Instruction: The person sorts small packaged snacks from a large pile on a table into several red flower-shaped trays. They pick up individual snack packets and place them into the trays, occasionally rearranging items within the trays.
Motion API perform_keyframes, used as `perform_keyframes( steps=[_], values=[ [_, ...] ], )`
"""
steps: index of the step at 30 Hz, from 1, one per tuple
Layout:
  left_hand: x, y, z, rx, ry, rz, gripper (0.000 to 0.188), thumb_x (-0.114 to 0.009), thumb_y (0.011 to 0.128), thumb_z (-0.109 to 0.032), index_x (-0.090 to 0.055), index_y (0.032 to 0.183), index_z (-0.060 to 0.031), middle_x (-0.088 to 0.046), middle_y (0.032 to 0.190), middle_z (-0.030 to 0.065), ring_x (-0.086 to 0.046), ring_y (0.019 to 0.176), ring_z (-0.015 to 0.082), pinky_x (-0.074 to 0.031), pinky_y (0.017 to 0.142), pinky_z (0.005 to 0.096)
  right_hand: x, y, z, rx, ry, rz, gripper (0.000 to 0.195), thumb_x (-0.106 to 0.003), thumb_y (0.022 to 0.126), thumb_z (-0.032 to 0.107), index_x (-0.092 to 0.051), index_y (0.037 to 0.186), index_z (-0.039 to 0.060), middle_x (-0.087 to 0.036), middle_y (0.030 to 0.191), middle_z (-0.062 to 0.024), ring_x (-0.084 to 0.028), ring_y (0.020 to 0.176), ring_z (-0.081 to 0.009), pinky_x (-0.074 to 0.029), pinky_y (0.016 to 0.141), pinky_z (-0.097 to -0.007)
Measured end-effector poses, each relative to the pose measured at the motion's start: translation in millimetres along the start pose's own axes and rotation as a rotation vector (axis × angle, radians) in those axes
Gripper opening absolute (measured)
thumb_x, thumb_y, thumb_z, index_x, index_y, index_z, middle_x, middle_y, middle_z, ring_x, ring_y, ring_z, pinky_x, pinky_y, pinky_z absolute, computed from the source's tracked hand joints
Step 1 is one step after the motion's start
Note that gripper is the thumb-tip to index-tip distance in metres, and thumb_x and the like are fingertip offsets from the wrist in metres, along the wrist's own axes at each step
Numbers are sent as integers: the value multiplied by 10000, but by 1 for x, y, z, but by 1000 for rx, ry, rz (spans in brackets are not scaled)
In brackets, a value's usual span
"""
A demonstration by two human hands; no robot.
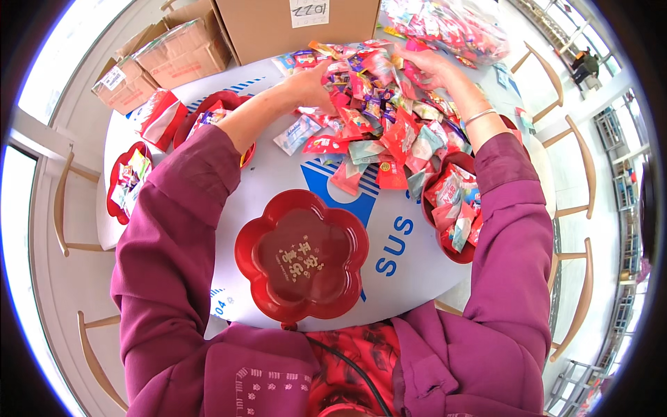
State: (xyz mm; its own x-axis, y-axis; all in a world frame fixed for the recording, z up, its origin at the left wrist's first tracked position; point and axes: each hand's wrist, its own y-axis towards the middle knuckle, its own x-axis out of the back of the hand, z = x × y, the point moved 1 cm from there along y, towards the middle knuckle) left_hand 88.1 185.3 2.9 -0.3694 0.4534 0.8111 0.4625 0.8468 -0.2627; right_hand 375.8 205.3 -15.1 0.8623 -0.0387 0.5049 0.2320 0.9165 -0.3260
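Note:
A heap of wrapped candies (365, 114) in pink, red, purple and pale blue wrappers covers the far middle of the table. My left hand (315, 88) reaches into its left side, with the fingertips hidden among the wrappers. On the right side, my right hand (430, 66) touches pink packets, its fingers partly covered. Whether either hand grips a candy is unclear. Close to my body sits a red flower-shaped tray (302, 250), its printed bottom showing. Beside my right forearm, another red tray (448, 250) holds candies.
More red trays with candies, a scalloped one (112, 195) and one behind my left forearm (180, 130), stand left near a red-and-white packet (162, 117). Cardboard boxes (180, 54) and a large carton (260, 31) rise behind. A clear bag (453, 26) of candies lies far right. Wooden chairs (586, 161) surround the table.

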Motion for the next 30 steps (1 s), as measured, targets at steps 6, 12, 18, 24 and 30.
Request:
perform_keyframes(
  steps=[6,12,18,24,30],
  values=[
    [-16,9,9,-179,-117,-200,1080,-837,624,-70,-288,1543,-216,-558,1335,212,-627,1042,254,-552,803,367,-31,-34,25,383,232,455,499,-674,910,395,-625,1279,62,-618,1272,-81,-532,1196,-154,-396,1028,-340],
    [-8,-14,9,-325,-337,10,1014,-909,590,-127,-418,1476,-116,-558,1346,175,-592,1135,235,-488,941,340,-58,-70,53,447,-12,512,387,-692,909,237,-661,1238,36,-648,1217,-61,-596,1074,-130,-489,864,-263],
    [3,-44,15,-325,-71,77,727,-816,749,-260,-528,1390,-74,-551,1363,176,-551,1223,292,-435,1034,377,-54,-84,46,604,-241,494,366,-664,882,174,-672,1214,21,-697,1011,-50,-624,976,-133,-495,850,-273],
    [-3,-55,32,-367,-54,-138,640,-746,803,-197,-525,1392,-77,-526,1404,170,-503,1286,298,-425,1065,393,-65,-97,40,615,-584,153,383,-604,943,214,-610,1283,40,-702,1117,-93,-648,1007,-145,-500,886,-299],
    [-6,-70,34,-283,252,-160,579,-673,761,-141,-552,1318,-40,-609,1227,253,-570,1167,392,-470,989,427,-84,-158,29,828,-631,293,371,-597,886,108,-619,1250,40,-655,1201,-179,-630,1094,-305,-474,961,-372]
  ],
)
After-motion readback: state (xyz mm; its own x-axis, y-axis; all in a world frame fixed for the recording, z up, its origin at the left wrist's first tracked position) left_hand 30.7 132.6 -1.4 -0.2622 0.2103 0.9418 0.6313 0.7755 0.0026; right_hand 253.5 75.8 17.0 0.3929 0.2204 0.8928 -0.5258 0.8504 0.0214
